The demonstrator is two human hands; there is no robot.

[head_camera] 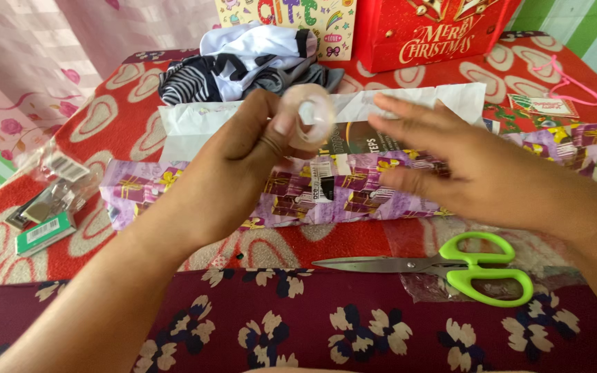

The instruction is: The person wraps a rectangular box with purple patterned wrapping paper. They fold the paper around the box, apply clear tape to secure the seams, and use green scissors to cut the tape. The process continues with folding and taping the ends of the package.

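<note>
Head view: tape roll (310,110) in left hand (243,166)

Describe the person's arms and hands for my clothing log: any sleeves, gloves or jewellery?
Both arms are bare up to the frame edges, with no sleeves showing. The left hand and right hand wear no gloves; no rings, bracelets or watch show. The right hand is motion-blurred.

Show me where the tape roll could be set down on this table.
Free patches: the red cloth between the stapler and the clothes pile, and the strip between the half-wrapped parcel and the scissors. Crowded: the back edge with the red bag, and the right side by the wrapping paper. The left hand holds the tape roll.
</note>
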